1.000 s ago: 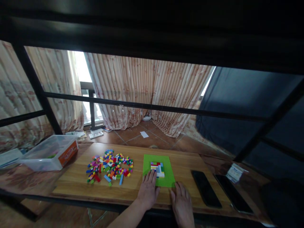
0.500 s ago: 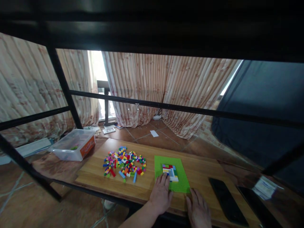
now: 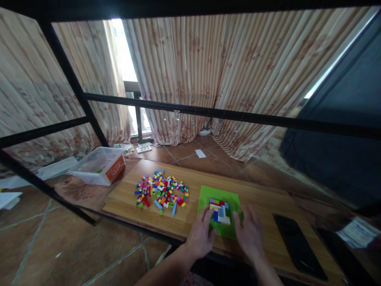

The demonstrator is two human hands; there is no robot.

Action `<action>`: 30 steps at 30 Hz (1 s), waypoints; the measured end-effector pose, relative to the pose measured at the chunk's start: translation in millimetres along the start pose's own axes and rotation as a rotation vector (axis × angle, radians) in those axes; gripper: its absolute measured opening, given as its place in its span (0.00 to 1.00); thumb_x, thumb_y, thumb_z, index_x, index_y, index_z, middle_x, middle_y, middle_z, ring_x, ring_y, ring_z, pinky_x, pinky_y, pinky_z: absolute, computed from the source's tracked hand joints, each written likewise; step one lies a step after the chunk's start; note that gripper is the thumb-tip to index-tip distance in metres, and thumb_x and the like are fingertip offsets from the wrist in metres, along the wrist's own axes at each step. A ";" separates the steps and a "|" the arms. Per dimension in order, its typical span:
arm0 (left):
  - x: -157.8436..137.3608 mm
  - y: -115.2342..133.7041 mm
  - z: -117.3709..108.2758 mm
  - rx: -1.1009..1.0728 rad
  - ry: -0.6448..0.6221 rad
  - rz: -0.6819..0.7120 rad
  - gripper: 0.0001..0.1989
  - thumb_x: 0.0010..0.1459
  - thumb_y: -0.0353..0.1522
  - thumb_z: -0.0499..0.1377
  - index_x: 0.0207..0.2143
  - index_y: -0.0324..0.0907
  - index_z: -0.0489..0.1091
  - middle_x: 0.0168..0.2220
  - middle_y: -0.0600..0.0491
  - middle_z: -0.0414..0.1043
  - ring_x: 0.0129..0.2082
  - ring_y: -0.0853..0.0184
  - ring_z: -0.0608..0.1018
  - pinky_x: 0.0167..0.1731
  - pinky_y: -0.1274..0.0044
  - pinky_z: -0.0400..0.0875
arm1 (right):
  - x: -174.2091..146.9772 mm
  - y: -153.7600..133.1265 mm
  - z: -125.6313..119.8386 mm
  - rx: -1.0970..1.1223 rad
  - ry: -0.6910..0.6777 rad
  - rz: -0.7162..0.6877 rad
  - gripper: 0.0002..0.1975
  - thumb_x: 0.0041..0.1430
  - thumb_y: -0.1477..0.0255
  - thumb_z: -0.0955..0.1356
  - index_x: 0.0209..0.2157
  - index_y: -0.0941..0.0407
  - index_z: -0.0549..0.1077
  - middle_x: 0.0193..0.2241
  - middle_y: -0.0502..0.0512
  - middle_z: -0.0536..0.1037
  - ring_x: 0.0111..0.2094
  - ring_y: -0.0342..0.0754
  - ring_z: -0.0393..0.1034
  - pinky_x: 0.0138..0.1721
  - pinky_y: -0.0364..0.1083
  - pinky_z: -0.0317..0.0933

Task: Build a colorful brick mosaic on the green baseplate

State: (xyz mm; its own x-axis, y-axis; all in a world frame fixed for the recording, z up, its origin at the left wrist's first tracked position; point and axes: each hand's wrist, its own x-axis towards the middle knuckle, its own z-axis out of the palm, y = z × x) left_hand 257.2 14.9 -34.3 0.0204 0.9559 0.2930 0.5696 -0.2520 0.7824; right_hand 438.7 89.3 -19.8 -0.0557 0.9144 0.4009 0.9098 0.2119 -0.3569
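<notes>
Observing both hands over the plate, we find the build on it, between the two sets of fingers. The left hand is loosely curved at the build's left side, thumb apart from the fingers; we see nothing gripped, and cannot tell whether they touch it. The right hand is wide, thumb spread toward the build, holding nothing we can see; its outline is blurred. Left of the left fingers, we note loose bricks on the tabletop, and beyond them a bin. Right of the right fingers lies a black slab.
</notes>
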 end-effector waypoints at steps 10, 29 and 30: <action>-0.5 -18.9 6.9 -0.227 0.276 0.010 0.34 0.53 0.20 0.48 0.63 0.44 0.48 0.62 0.44 0.53 0.62 0.59 0.59 0.60 0.59 0.59 | 57.6 -92.4 28.2 -0.060 -0.286 -0.140 0.36 0.64 0.52 0.50 0.65 0.62 0.48 0.67 0.65 0.44 0.67 0.58 0.32 0.62 0.65 0.32; 4.3 -13.8 8.2 -0.161 0.251 -0.083 0.41 0.43 0.16 0.47 0.61 0.43 0.52 0.60 0.45 0.58 0.61 0.60 0.61 0.61 0.60 0.56 | 97.5 -86.7 5.1 0.042 -0.258 -0.190 0.37 0.64 0.51 0.47 0.66 0.60 0.44 0.67 0.63 0.43 0.67 0.58 0.31 0.60 0.69 0.30; 4.5 -13.8 8.6 -0.157 0.250 -0.084 0.41 0.43 0.16 0.47 0.61 0.43 0.52 0.60 0.45 0.58 0.61 0.60 0.61 0.61 0.60 0.56 | 89.2 -84.5 12.3 -0.010 -0.302 -0.204 0.37 0.64 0.51 0.48 0.66 0.60 0.45 0.67 0.64 0.43 0.67 0.58 0.31 0.61 0.68 0.30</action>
State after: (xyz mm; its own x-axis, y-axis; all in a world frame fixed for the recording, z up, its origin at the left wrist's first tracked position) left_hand 256.5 23.9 -48.5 -0.2358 0.9125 0.3344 0.4265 -0.2120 0.8793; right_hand 351.7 157.2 35.8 -0.3544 0.9146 0.1948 0.8711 0.3986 -0.2867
